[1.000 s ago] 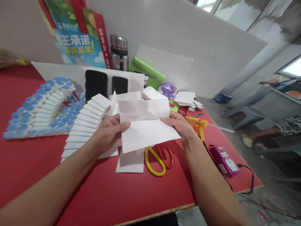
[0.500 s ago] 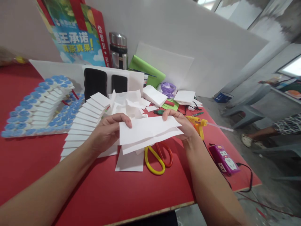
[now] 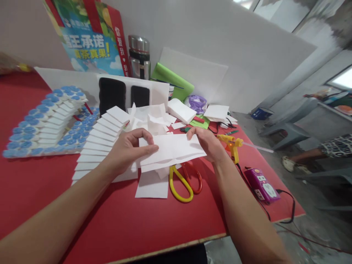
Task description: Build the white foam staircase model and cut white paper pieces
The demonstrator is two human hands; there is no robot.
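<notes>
Held between both hands above the red table is a folded sheet of white paper [image 3: 174, 148], its layers slightly apart along the lower edge. My left hand [image 3: 130, 148] pinches its left end, thumb lying on top. At the right end my right hand [image 3: 205, 143] grips it, thumb over the upper edge and the other fingers hidden behind. Below the paper lie scissors [image 3: 181, 187] with one yellow and one red handle, their blades covered. A flat white paper piece [image 3: 152, 187] rests beside them. Left of my left hand, white stepped strips [image 3: 96, 146] fan out like a staircase.
A blue-and-white model [image 3: 30, 126] stands at the left. Two dark phones [image 3: 112, 96] lean on a white board, near a steel flask [image 3: 139, 58]. To the right are a yellow glue gun [image 3: 233, 146] and a purple power block [image 3: 261, 185] with cords. Crumpled paper [image 3: 150, 113] lies behind my hands.
The paper's layers have come closer together, and the paper sits slightly higher and flatter. My left thumb has moved right onto its top face. My right hand has shifted slightly left.
</notes>
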